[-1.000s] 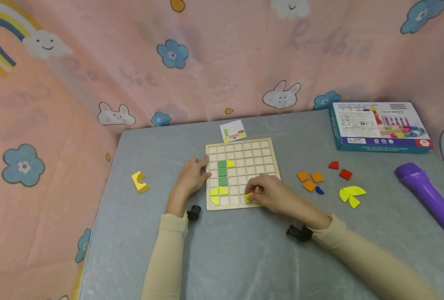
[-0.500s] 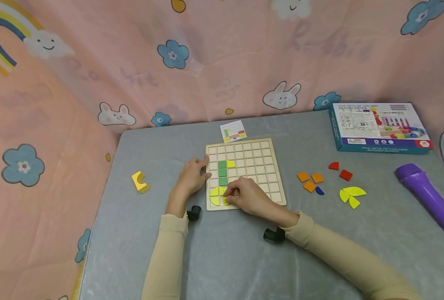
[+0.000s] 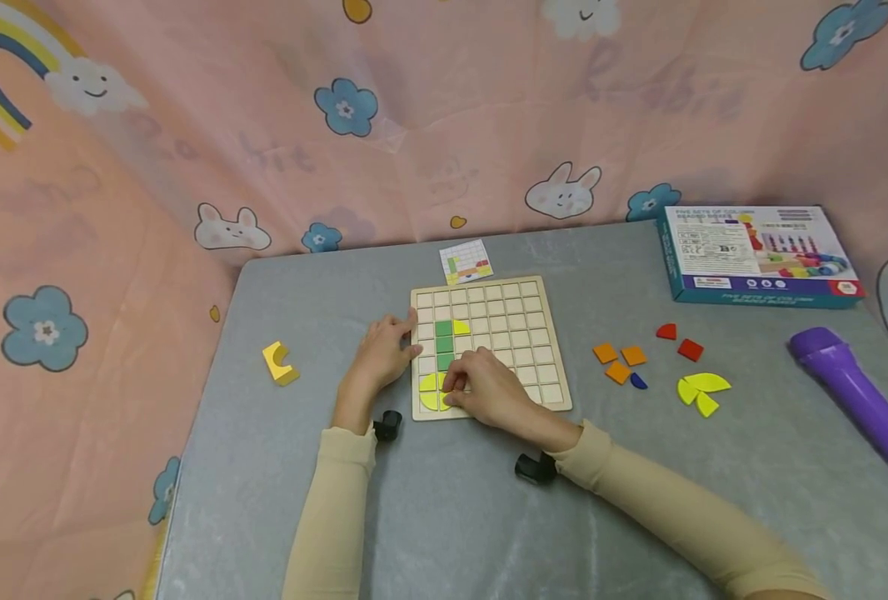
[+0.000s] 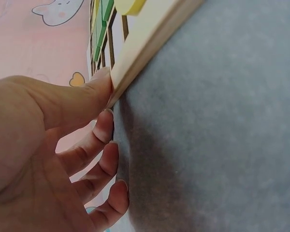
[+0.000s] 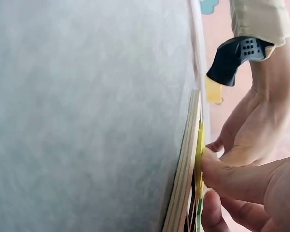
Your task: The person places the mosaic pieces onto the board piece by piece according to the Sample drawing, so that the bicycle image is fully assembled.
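Note:
A wooden grid board (image 3: 516,322) lies on the grey table. My left hand (image 3: 381,353) rests at its left edge; in the left wrist view the thumb (image 4: 89,94) touches the wooden rim and the other fingers are loosely bent beside it. My right hand (image 3: 492,390) pinches a yellow quarter-circle tile (image 3: 445,403) between thumb and fingers, down at the lower left squares. Yellow quarter tiles (image 3: 428,390) adjoin it, together forming a rounded shape, partly covered by my fingers. Above them stands a column of green square tiles (image 3: 444,344), with a yellow quarter tile (image 3: 461,327) at its top right.
A pattern card (image 3: 466,262) lies behind the board. To the right are orange squares (image 3: 634,356), a blue piece (image 3: 638,381), red pieces (image 3: 690,349) and yellow pieces (image 3: 706,382). Beyond are a box (image 3: 762,254) and a purple microphone-shaped object (image 3: 860,404). A yellow arch block (image 3: 280,364) sits left.
My right hand has moved left across the board's lower row with the yellow quarter-circle tile, which now sits beside the other yellow tiles. The left hand has stayed at the edge.

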Demonstrator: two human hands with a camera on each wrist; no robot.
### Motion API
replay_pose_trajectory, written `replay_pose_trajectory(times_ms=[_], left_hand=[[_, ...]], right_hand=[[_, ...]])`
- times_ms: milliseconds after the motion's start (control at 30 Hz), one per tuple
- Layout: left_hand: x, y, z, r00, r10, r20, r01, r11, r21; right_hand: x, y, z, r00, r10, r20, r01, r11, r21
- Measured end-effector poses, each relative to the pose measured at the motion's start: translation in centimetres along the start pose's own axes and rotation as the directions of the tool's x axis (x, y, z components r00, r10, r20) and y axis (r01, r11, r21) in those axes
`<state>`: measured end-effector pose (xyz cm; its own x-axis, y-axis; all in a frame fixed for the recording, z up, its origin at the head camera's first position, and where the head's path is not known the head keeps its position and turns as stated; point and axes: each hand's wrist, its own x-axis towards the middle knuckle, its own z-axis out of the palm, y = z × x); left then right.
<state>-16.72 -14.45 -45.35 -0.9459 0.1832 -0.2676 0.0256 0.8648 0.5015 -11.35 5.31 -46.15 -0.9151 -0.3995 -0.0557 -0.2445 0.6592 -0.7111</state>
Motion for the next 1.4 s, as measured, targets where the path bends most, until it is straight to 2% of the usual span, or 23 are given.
replay_pose_trajectory(times_ms=[267, 433, 700, 867, 1000, 1133, 1267, 1400], left_hand=[[0.0, 0.0, -0.2, 1.000, 0.002, 0.009, -0.002, 1.000, 0.008], [-0.1, 0.1, -0.1, 1.000, 0.000, 0.012, 0.000, 1.000, 0.006], [0.1, 0.1, 0.0, 1.000, -0.003, 0.013, 0.003, 1.000, 0.009], [0.1, 0.1, 0.1, 1.000, -0.008, 0.013, 0.007, 1.000, 0.009], [0.1, 0.1, 0.1, 1.000, -0.010, 0.011, 0.010, 1.000, 0.007], [0.1, 0.0, 0.1, 1.000, -0.012, 0.010, 0.012, 1.000, 0.004], [0.2, 0.0, 0.1, 1.000, -0.012, 0.010, 0.011, 1.000, 0.009], [0.1, -0.1, 0.2, 1.000, -0.010, 0.009, 0.010, 1.000, 0.012]], right_hand=[[0.2, 0.0, -0.2, 0.999, 0.045, -0.012, -0.045, 0.998, -0.048], [-0.4, 0.8, -1.8, 0.999, 0.053, -0.012, -0.053, 0.998, -0.043], [-2.3, 5.3, -5.7, 0.993, 0.082, -0.080, -0.082, 0.997, -0.002], [-4.2, 7.8, -8.1, 0.988, 0.112, -0.103, -0.109, 0.993, 0.036], [-5.7, 9.5, -10.2, 0.981, 0.161, -0.109, -0.163, 0.986, -0.016], [-6.4, 11.5, -12.2, 0.977, 0.175, -0.120, -0.184, 0.980, -0.073], [-7.0, 12.8, -13.3, 0.974, 0.186, -0.131, -0.198, 0.977, -0.081], [-7.3, 13.4, -13.5, 0.973, 0.190, -0.133, -0.200, 0.977, -0.069]])
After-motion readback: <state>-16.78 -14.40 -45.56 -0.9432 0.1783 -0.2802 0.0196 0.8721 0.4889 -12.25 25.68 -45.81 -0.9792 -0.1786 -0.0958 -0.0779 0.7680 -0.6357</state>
